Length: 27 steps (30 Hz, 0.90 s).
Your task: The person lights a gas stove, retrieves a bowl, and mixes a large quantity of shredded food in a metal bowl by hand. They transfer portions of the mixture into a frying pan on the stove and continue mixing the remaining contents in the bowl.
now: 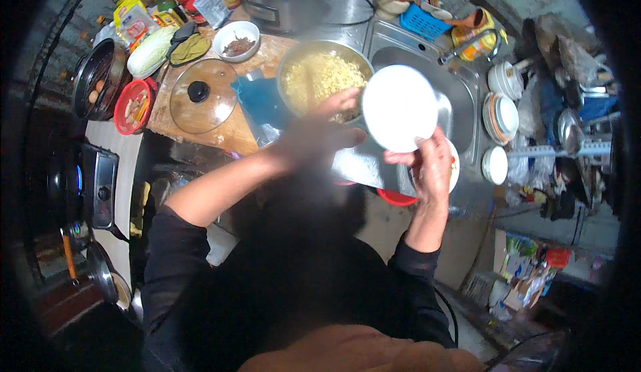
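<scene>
My right hand (431, 164) grips the lower rim of a white round dish (399, 104), tilted with a plain white face towards me. My left hand (325, 126), blurred by a smudge on the view, reaches over the near edge of a metal basin (368, 61). Its fingers and thumb are spread, and nothing shows between them. Small pale-yellow pieces of food (330, 74) fill the basin, which stands left of the dish. Partly hidden behind my right wrist is another white dish (453, 171) with reddish bits on it.
A steel sink (463, 101) lies at the right, with stacked plates (501, 119) beyond it. On the wooden board (243, 131) are a glass lid (203, 109) and a white bowl (236, 41). A large cooker (275, 11) stands behind. A lit gas stove (102, 186) is at far left.
</scene>
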Available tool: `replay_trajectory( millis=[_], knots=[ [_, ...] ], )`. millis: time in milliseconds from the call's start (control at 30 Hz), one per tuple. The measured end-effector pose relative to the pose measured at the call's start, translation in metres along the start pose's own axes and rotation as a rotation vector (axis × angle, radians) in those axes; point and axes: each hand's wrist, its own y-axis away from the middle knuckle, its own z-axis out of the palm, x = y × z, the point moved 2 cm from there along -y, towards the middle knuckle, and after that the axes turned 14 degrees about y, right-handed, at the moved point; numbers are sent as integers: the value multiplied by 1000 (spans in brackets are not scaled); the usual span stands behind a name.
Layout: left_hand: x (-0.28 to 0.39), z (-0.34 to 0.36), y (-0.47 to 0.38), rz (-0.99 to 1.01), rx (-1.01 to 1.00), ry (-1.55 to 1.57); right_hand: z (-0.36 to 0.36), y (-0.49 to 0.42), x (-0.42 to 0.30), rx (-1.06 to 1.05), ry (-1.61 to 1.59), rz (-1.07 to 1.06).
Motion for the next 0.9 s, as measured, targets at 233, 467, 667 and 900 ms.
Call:
replay_trajectory(
  millis=[233, 467, 667, 900],
  knots=[
    [11, -12, 12, -443, -263, -205, -46, -177, 9, 96, 175, 17],
    [8, -32, 92, -587, 118, 185, -14, -307, 64, -50, 162, 132],
    [0, -40, 116, -628, 383, 97, 7, -359, 104, -149, 245, 268],
    [-55, -7, 73, -811, 441, 415, 27, -369, 120, -261, 294, 258]
  ],
)
